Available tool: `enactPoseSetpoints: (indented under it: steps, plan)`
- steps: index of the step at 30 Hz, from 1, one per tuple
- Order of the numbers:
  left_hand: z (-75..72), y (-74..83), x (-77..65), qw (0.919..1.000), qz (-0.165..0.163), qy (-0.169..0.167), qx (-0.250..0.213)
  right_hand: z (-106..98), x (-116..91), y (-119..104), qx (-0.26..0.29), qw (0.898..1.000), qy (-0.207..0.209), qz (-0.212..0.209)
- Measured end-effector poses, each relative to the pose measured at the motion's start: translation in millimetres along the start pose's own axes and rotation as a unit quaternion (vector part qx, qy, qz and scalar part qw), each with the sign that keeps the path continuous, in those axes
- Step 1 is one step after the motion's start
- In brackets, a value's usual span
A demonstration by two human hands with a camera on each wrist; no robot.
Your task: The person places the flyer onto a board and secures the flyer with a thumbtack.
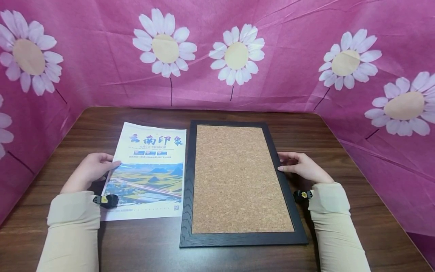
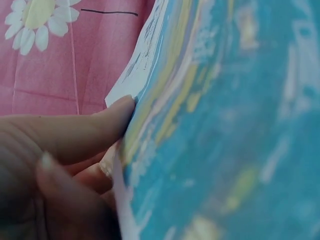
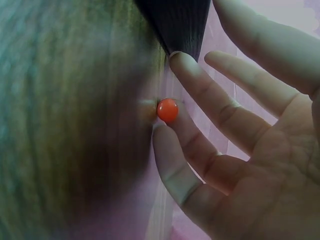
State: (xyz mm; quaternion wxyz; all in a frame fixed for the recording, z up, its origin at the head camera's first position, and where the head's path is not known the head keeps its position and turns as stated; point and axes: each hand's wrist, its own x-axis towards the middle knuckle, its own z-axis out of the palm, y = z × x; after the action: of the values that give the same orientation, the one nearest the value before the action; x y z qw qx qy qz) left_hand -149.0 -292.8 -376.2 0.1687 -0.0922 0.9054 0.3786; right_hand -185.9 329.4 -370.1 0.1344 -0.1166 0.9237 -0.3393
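A printed poster sheet (image 1: 146, 173), with large Chinese characters above a landscape picture, lies at the left on the table. My left hand (image 1: 90, 170) pinches its left edge, thumb on the printed face; in the left wrist view the thumb (image 2: 95, 127) presses the bent sheet (image 2: 210, 120) with fingers behind. Beside the poster lies a black frame (image 1: 200, 238) around a cork panel (image 1: 238, 177). My right hand (image 1: 300, 166) has its fingertips at the frame's right edge. The right wrist view shows its fingers (image 3: 220, 107) extended and spread near the frame's dark side (image 3: 182, 25).
A dark brown wooden table (image 1: 149, 241) bears both things. Pink cloth (image 1: 112, 45) with large white daisies hangs around its back and sides. A small round orange thing (image 3: 167, 110) shows beside the right fingertips. Each wrist wears a black strap (image 1: 108, 201).
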Motion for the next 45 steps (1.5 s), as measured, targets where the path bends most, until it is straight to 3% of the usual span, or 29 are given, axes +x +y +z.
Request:
enactPoseSetpoints:
  steps: [7,17,29,36,45]
  plan:
    - [2.0,2.1,-0.7,0.9963,-0.016,-0.024,-0.081,0,0,0,-0.006,1.0,0.002,0.001]
    - [3.1,-2.5,1.1,0.9953,-0.017,-0.035,-0.089,2,0,0,-0.003,1.0,-0.001,-0.004]
    - [-6.6,-1.0,6.5,0.9942,-0.008,-0.06,-0.089,0,1,3,-0.009,1.0,0.004,0.001]
    - [-9.7,9.5,7.5,0.9934,0.006,-0.062,-0.097,0,1,3,-0.015,1.0,0.003,-0.005]
    - [0.4,31.9,8.7,0.9902,0.022,-0.077,-0.115,0,-2,1,-0.014,1.0,-0.005,0.002]
